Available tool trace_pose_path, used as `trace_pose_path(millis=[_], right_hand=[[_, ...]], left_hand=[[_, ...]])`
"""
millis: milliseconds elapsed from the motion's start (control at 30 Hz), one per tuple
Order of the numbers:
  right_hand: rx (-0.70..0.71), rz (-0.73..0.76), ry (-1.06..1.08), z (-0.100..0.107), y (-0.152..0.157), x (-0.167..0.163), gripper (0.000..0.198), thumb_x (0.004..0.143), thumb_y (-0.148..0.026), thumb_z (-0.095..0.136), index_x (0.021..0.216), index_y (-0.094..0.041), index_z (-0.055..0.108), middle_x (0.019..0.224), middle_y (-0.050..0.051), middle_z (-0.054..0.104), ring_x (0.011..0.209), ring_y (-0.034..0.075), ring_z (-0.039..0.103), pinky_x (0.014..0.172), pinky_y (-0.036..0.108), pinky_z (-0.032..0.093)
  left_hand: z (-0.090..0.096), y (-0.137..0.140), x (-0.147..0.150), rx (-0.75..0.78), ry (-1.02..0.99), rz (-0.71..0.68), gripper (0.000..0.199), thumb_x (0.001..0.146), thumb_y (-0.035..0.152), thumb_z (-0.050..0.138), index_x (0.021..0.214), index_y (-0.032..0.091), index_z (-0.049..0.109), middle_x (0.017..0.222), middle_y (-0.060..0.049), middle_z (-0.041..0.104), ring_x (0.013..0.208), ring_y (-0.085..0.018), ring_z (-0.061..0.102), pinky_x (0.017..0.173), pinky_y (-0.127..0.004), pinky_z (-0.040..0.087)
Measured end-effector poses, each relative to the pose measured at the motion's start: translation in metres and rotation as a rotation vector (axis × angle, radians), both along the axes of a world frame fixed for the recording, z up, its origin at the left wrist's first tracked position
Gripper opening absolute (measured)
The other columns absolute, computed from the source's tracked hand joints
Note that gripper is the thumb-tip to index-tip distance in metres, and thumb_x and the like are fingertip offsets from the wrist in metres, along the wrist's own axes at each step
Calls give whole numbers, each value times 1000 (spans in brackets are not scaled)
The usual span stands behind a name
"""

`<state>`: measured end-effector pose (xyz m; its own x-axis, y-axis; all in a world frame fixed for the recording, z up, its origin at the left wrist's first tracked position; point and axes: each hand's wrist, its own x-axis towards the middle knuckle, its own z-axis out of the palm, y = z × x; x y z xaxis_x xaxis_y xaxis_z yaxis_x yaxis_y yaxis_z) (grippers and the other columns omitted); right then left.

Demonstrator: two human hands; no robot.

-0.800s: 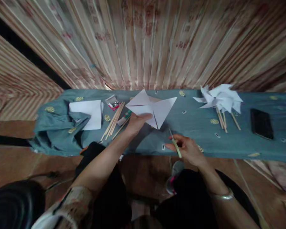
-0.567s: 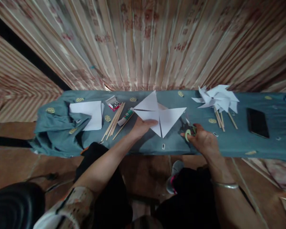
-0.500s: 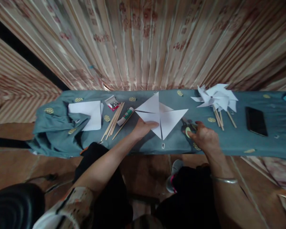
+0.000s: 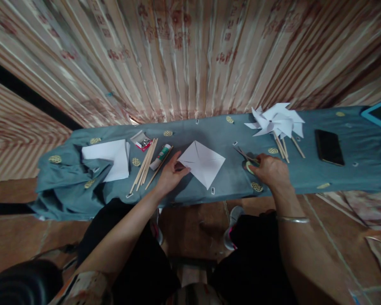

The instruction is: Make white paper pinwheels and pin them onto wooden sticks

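A white paper square (image 4: 205, 164) is laid near the middle of the frame on the desk (image 4: 231, 183), which is covered by a grey-green cloth; dark slits are seen running in from its corners. Its left corner is met by the thumb and fingers of the left hand (image 4: 171, 173); whether it is pinched in that grip or only touched cannot be told. Right of centre, the handles of the scissors (image 4: 248, 164) are held in the closed grip of the right hand (image 4: 271, 170), with the slightly parted blades pointed toward the upper left. A green-and-white tube (image 4: 164, 152), loose wooden sticks (image 4: 145, 166) and a small open box (image 4: 142, 141) are placed left of centre, with white sheets (image 4: 119, 157) farther left. White paper pinwheels (image 4: 279, 120) are grouped at upper right, beside a dark phone (image 4: 329, 147).
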<state>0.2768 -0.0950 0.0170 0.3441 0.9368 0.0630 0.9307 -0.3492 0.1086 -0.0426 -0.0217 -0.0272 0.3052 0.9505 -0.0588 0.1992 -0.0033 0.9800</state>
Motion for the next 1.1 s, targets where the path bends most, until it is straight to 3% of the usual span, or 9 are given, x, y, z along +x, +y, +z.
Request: trace_pose_path(millis=[133,200,267,367,500,833,1100], right_hand=[[-28,-51,67,5,4,-5,41,88,-47,61,107,-12,70,95,18,76,92,34,73,76,39,51],[-36,-62,89,6,6,-7,42,88,-47,61,110,-12,70,97,18,76,93,34,73,76,39,51],[-47,-58,106,7,8,-8,41,88,-46,61,110,-13,70,99,17,76,95,34,73,77,39,50],[-92,-49,120,7,10,-8,39,87,-46,64,109,-15,70,98,16,77,94,33,73,76,37,50],[-104,-35,76,4,11,-9,38,87,-47,64,106,-15,71,94,16,77,91,33,72,74,38,50],[28,16,41,-2,16,-16,33,88,-38,62,105,-12,72,88,18,75,79,32,71,65,36,47],[125,207,198,-11,39,-64,28,92,-33,52,99,-17,73,88,15,77,74,29,72,65,35,49]], left_hand=[[6,7,-14,473,330,118,72,80,29,71,145,15,43,145,-19,53,133,-34,50,111,-56,43],[10,4,-13,682,469,14,61,87,28,65,144,17,46,148,-16,52,141,-33,43,118,-57,34],[11,-5,-5,781,565,-169,45,95,24,54,139,20,53,146,-12,56,143,-28,42,119,-54,34],[8,-19,10,770,683,-403,41,97,27,53,137,17,55,148,-13,55,148,-28,37,121,-54,31],[3,-28,22,701,786,-506,49,97,34,56,141,13,51,152,-16,50,148,-30,36,123,-55,25],[0,-32,24,668,772,-497,51,96,37,56,141,12,51,152,-18,49,148,-31,36,122,-55,24],[-5,-34,22,680,645,-435,55,94,42,59,141,15,49,148,-19,52,146,-31,39,121,-54,28]])
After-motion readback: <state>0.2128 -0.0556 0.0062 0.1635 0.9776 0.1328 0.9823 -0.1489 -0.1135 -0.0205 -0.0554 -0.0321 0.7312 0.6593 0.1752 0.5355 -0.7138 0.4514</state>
